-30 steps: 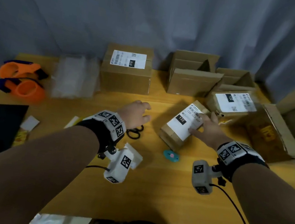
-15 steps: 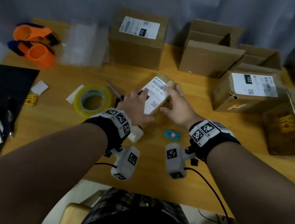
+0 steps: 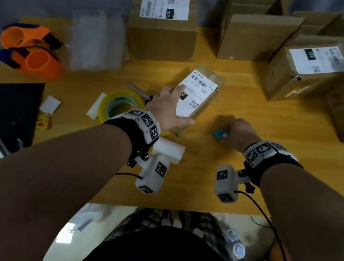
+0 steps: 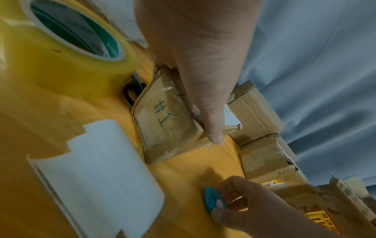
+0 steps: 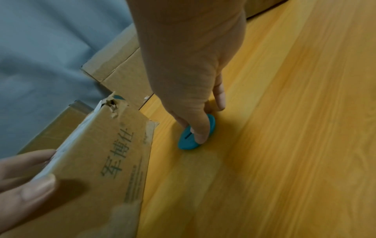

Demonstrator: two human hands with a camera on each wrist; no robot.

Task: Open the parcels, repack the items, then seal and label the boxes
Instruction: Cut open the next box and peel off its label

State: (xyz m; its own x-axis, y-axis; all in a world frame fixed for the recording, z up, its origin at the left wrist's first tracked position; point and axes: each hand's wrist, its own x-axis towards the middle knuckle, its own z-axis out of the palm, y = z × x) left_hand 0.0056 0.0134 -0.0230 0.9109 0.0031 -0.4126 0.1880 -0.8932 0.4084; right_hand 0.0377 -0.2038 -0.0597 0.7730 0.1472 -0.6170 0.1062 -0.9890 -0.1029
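Observation:
A small brown parcel (image 3: 203, 90) with a white barcode label lies on the wooden table (image 3: 249, 174), one end tilted up. My left hand (image 3: 175, 106) grips its near end, thumb along the side edge (image 4: 211, 128) and fingers over the label. The end face (image 4: 168, 125) is taped and marked "#1". To its right lies a teal oval cutter (image 3: 221, 135). My right hand (image 3: 230, 129) is down on it and pinches the cutter (image 5: 187, 140) between thumb and fingers on the tabletop.
A yellow tape roll (image 3: 124, 103), scissors (image 3: 139, 91) and a white foam block (image 3: 170, 150) sit left of the parcel. A sealed box labelled 010 (image 3: 162, 27), open boxes (image 3: 255, 31) and a labelled box (image 3: 308, 67) line the back and right. Orange dispensers (image 3: 32, 51) stand far left.
My right hand has left the parcel and come down onto the teal cutter. My left hand keeps hold of the parcel. The head view has tilted further down.

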